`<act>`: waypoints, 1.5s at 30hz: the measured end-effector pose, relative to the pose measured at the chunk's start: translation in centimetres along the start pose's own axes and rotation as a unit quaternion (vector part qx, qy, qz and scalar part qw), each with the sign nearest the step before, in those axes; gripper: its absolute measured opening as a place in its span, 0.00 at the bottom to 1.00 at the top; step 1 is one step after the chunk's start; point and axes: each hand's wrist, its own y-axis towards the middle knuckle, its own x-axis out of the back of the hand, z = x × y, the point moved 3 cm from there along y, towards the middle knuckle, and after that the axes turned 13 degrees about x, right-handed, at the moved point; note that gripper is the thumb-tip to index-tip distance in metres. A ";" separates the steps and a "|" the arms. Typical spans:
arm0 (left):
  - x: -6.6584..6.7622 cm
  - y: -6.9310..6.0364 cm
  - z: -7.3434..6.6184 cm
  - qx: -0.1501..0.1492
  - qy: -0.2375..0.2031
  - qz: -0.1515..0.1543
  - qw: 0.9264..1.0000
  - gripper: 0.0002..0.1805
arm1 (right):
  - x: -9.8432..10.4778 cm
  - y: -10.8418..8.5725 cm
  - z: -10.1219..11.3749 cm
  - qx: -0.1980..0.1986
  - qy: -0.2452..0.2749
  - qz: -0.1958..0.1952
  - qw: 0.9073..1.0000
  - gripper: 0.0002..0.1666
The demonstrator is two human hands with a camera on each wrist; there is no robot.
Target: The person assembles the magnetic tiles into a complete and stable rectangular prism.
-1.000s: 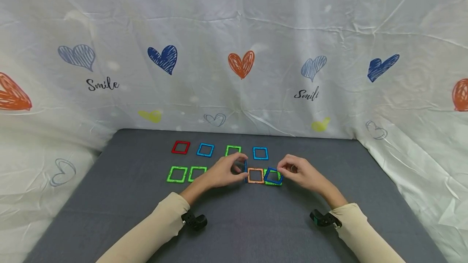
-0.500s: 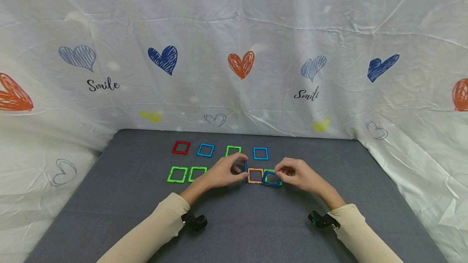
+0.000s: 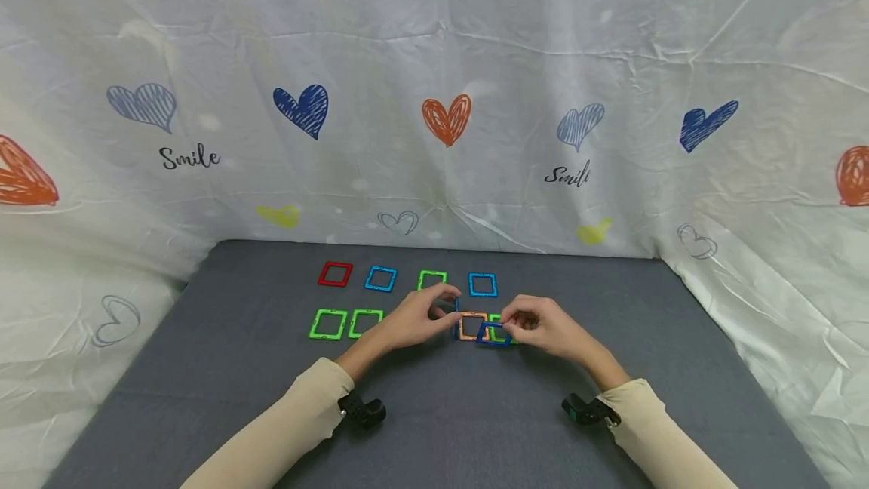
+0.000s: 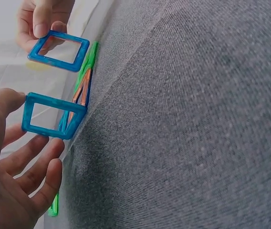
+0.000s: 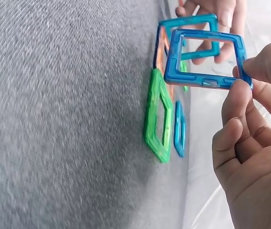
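Observation:
My left hand [image 3: 414, 317] pinches a blue square frame tile [image 4: 28, 112], which stands upright at the left side of an orange square tile [image 3: 473, 314]. The thumb touches one corner and fingertips meet the opposite edge. Between thumb and index finger, my right hand [image 3: 546, 327] grips a second, darker blue square tile [image 5: 173, 57] by one side. That tile is raised and tilted, apart from the left hand's tile. In the head view it overlaps the orange tile and a green tile [image 5: 152, 109] joined to the orange one's right, partly hiding both.
Behind the hands lie a red tile [image 3: 336, 264], a blue tile [image 3: 379, 290], a partly hidden green tile [image 3: 432, 273] and another blue tile [image 3: 483, 275]. Two green tiles, one [image 3: 329, 312] fully visible, lie left of my left hand. A heart-printed cloth [image 3: 373, 172] hangs behind the grey table [image 3: 434, 413].
My right hand has moved left and slightly nearer with its blue tile, from over the green tile towards the orange one. The left hand and its upright tile stay in place.

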 end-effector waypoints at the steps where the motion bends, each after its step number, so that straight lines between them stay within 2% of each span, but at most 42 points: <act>1: 0.0 0.0 0.0 0.000 -0.001 -0.001 1.000 0.24 | -0.1 0.1 -0.1 -0.002 0.001 0.000 1.000 0.07; 8: 0.1 0.1 -0.1 -0.009 -0.005 -0.002 1.000 0.23 | -0.8 0.2 -0.9 -0.019 0.025 0.001 0.999 0.06; 13: 0.0 0.0 -0.2 -0.006 -0.006 0.001 1.000 0.23 | -1.6 -0.6 -3.2 -0.032 0.041 -0.005 0.999 0.06; 16: -0.1 0.0 0.0 -0.005 -0.003 -0.002 1.000 0.23 | -2.1 -1.1 -4.4 -0.027 0.043 -0.011 0.999 0.07; 21: -0.2 0.1 0.2 -0.002 -0.008 -0.004 1.000 0.22 | -2.4 -1.2 -4.9 -0.013 0.052 -0.017 0.998 0.08; 29: -0.2 0.2 0.1 0.005 -0.012 -0.001 1.000 0.23 | -2.7 -0.6 -4.7 -0.013 0.042 -0.016 0.999 0.05; 34: -0.2 0.3 0.0 0.002 -0.016 -0.001 1.000 0.22 | -2.9 -0.2 -4.3 -0.016 0.008 -0.013 1.000 0.07; 42: -0.1 0.2 -0.1 0.000 -0.021 0.003 1.000 0.22 | -2.4 1.2 -1.1 -0.034 0.007 -0.003 0.999 0.05; 45: -0.1 0.3 -0.1 0.000 -0.019 0.002 1.000 0.22 | -2.2 1.4 -0.6 -0.034 0.009 -0.002 0.999 0.05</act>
